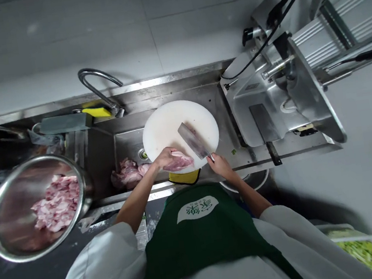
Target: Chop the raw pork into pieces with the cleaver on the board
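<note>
On a round white cutting board [162,119] lies a piece of raw meat [180,162] near the board's front edge. My left hand [165,157] is closed on the left end of this meat. In my right hand [220,166] is the handle of a cleaver [193,141], whose broad blade lies over the board to the right of the meat. More raw meat [128,173] sits in the sink below, left of the board. A yellow cloth [184,177] sticks out under the board's front edge.
At left stands a steel bowl [6,220] with cut meat pieces [58,202]. A faucet [99,87] rises behind the sink [127,141]. On the right are a slicing machine [317,88] and a second cleaver [264,124]. A tub of chopped greens [364,255] stands lower right.
</note>
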A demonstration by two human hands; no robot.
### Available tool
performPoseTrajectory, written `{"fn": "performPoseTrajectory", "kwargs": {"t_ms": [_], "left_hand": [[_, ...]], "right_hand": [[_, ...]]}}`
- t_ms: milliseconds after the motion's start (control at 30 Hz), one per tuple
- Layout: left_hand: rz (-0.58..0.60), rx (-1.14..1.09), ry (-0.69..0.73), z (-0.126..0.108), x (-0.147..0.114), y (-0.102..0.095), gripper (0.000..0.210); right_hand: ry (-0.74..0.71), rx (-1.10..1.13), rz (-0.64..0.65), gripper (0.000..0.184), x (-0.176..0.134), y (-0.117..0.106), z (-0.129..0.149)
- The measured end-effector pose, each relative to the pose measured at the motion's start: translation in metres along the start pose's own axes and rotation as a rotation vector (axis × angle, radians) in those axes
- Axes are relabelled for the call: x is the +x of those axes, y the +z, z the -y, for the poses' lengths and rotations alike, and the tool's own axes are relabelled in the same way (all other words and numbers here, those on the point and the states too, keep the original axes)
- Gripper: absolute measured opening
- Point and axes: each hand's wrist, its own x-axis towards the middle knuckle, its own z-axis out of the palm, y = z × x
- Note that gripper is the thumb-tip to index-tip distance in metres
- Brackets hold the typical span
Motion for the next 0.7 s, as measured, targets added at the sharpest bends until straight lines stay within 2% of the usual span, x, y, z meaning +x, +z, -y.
{"fn": "performPoseTrajectory", "kwargs": {"t_ms": [100, 233, 300, 367, 500, 600, 700], "left_hand": [[-0.030, -0.069, 0.014, -0.021, -0.002, -0.015, 0.039], [-0.208, -0.148, 0.116, -0.031, -0.009, -0.029, 0.054], [-0.234, -0.166, 0.106, -0.021, -0.011, -0.026, 0.054], [-0.264, -0.143, 0.040, -0.003, -0.009, -0.016, 0.044], [-0.440, 0.012, -0.080, 0.030, 0.001, 0.007, 0.027], [-0.530, 0.184, -0.095, 0.036, 0.005, 0.008, 0.018], [-0.630, 0.415, -0.010, 0.029, 0.008, 0.006, 0.018]], "right_hand": [[-0.007, 0.006, 0.005, 0.035, 0.001, 0.002, -0.002], [-0.002, -0.001, 0.008, 0.034, 0.001, 0.002, -0.002], [0.002, -0.002, 0.004, 0.034, 0.000, 0.002, -0.001], [0.008, -0.002, -0.002, 0.034, 0.000, 0.001, 0.000], [0.009, 0.008, -0.006, 0.034, 0.000, 0.000, 0.002], [-0.008, 0.003, -0.006, 0.033, 0.000, 0.000, 0.002], [-0.018, -0.006, 0.007, 0.033, -0.001, -0.001, 0.002]]}}
